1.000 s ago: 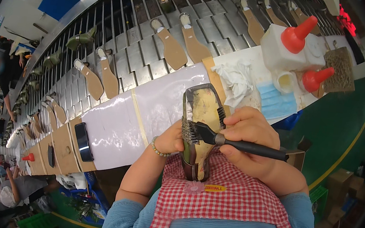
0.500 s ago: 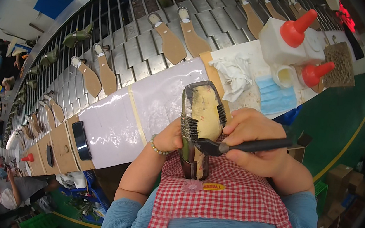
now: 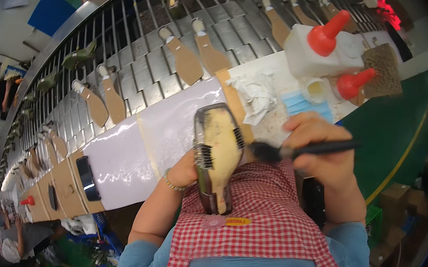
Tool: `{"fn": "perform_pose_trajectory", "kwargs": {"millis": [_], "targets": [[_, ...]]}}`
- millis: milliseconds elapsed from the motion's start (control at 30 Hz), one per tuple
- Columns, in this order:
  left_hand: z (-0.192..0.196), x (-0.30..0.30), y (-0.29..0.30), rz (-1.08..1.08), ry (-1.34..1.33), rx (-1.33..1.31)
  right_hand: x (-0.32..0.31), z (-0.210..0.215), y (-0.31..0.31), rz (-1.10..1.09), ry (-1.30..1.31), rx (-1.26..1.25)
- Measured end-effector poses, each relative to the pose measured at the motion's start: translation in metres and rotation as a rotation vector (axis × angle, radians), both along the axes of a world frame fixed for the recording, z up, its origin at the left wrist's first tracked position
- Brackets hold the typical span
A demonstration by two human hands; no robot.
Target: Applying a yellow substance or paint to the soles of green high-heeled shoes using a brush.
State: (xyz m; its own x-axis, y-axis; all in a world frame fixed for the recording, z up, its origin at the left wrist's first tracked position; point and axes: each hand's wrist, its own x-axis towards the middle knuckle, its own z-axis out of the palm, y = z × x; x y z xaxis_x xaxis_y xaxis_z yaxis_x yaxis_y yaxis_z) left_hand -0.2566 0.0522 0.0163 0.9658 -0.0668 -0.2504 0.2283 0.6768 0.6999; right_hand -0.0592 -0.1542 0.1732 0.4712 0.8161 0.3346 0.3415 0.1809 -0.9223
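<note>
My left hand (image 3: 185,170) grips a dark green shoe upper (image 3: 218,152) by its left side, partly hidden behind it. The upper is turned bottom up, showing a pale yellow underside with dark comb-like strips along both edges. Its narrow end points toward my apron. To the right, my right hand (image 3: 324,153) is closed around the black handle of a brush (image 3: 267,152). Motion blurs the brush head, which stands just right of the shoe, apart from it.
A slatted metal conveyor (image 3: 143,53) carries several brown insoles (image 3: 183,60) and green uppers. At right are a white bottle with red nozzle (image 3: 318,47), a small cup (image 3: 315,89), crumpled tissue (image 3: 256,93) and a blue mask (image 3: 305,105). A phone (image 3: 88,178) lies left on cardboard.
My right hand has drawn the brush off the shoe's underside and out to the right. The shoe stays in my left hand. The whole view has shifted slightly.
</note>
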Motion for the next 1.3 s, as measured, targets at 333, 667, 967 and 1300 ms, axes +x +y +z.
{"fn": "perform_pose_trajectory", "kwargs": {"millis": [333,667,967,1300], "targets": [[-0.008,0.005,0.006,0.413,-0.121,0.03,0.1,-0.056,-0.054,-0.732,-0.375,-0.464],[0.001,0.003,0.018,0.59,-0.137,0.018,0.109,-0.074,-0.052,-0.687,-0.337,-0.549],[0.001,0.008,0.009,0.541,-0.111,0.001,0.112,-0.111,-0.084,-0.696,0.951,0.077],[-0.018,-0.003,0.018,0.268,-0.19,-0.17,0.119,-0.143,-0.081,-0.675,1.303,0.254]]}}
